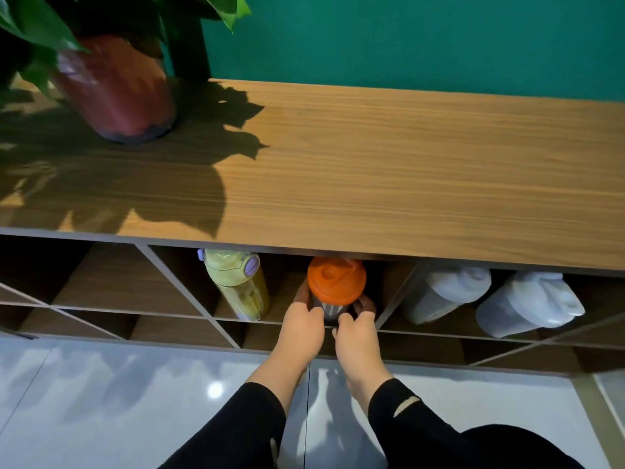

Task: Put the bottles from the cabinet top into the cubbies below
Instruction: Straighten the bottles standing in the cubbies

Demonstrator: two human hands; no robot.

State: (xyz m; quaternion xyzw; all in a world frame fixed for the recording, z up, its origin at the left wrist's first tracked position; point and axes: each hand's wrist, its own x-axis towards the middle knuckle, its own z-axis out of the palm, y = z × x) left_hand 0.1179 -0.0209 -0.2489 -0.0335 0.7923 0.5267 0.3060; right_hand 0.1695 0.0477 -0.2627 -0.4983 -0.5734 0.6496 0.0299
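Observation:
A bottle with an orange lid [336,281] stands upright in the middle top cubby, its dark body mostly hidden by my hands. My left hand [301,324] wraps its left side and my right hand [355,328] its right side. A yellow-green bottle with purple buttons [236,282] stands in the same cubby to the left. In the cubby to the right stand two white-lidded clear bottles [444,292] [531,304]. No bottle stands on the wooden cabinet top [406,170].
A potted plant in a red pot [118,89] stands at the cabinet top's left end and casts leaf shadows. A green wall is behind. Lower cubbies [169,328] run under the top row. Glossy white floor tiles [135,401] lie below.

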